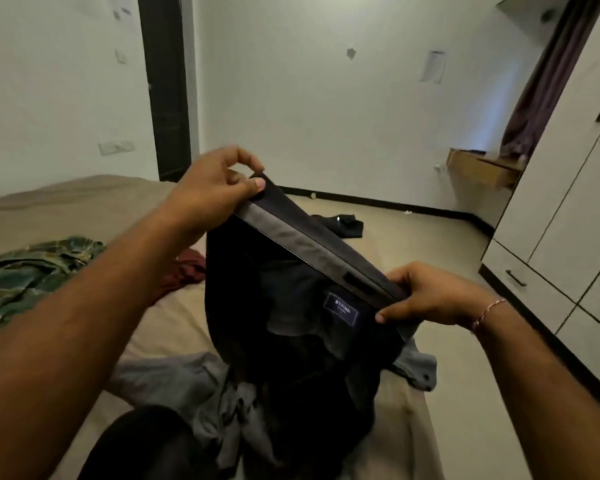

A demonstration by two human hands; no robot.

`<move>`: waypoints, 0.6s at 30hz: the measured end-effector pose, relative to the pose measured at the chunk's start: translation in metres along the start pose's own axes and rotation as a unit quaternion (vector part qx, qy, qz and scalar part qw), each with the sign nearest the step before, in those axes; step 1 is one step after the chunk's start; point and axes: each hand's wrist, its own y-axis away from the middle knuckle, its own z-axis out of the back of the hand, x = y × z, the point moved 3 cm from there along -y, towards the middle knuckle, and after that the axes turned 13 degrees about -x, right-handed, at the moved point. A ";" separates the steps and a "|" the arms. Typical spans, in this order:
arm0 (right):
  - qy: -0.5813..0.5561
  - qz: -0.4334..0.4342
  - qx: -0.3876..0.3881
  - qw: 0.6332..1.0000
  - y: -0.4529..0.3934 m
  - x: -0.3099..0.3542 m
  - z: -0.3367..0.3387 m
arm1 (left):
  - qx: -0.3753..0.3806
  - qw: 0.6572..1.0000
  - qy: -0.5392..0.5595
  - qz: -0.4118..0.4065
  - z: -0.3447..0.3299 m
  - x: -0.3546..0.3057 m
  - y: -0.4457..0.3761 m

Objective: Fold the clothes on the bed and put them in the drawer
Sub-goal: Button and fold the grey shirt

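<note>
I am holding dark trousers (291, 327) above the bed (84, 202), both hands pinching the waistband: left hand (219, 181) high, right hand (426, 296) lower, legs hanging down.

"BYFORD" — label (341, 309) inside trousers (291, 323)

Two hands are showing: the left hand (215, 181) and the right hand (426, 299), and both are pinching one dark pair of trousers (291, 306) at the waistband. Three more garments are lying on the one bed (84, 202): a green patterned one (28, 271), a maroon one (184, 268) and a grey one (187, 379). One dark garment (343, 225) is lying on the floor. One wooden drawer (478, 168) is standing open.
</note>
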 end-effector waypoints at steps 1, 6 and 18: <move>0.026 0.001 -0.012 1.000 -0.003 -0.003 0.001 | 0.015 1.000 0.001 -0.007 0.006 -0.003 -0.001; 0.024 -0.017 -0.072 0.997 0.000 -0.041 -0.019 | 0.095 0.986 -0.104 -0.092 0.022 0.012 0.011; -0.162 -0.146 -0.274 0.937 -0.014 -0.116 -0.112 | 0.153 0.899 -0.391 -0.128 0.050 0.105 0.021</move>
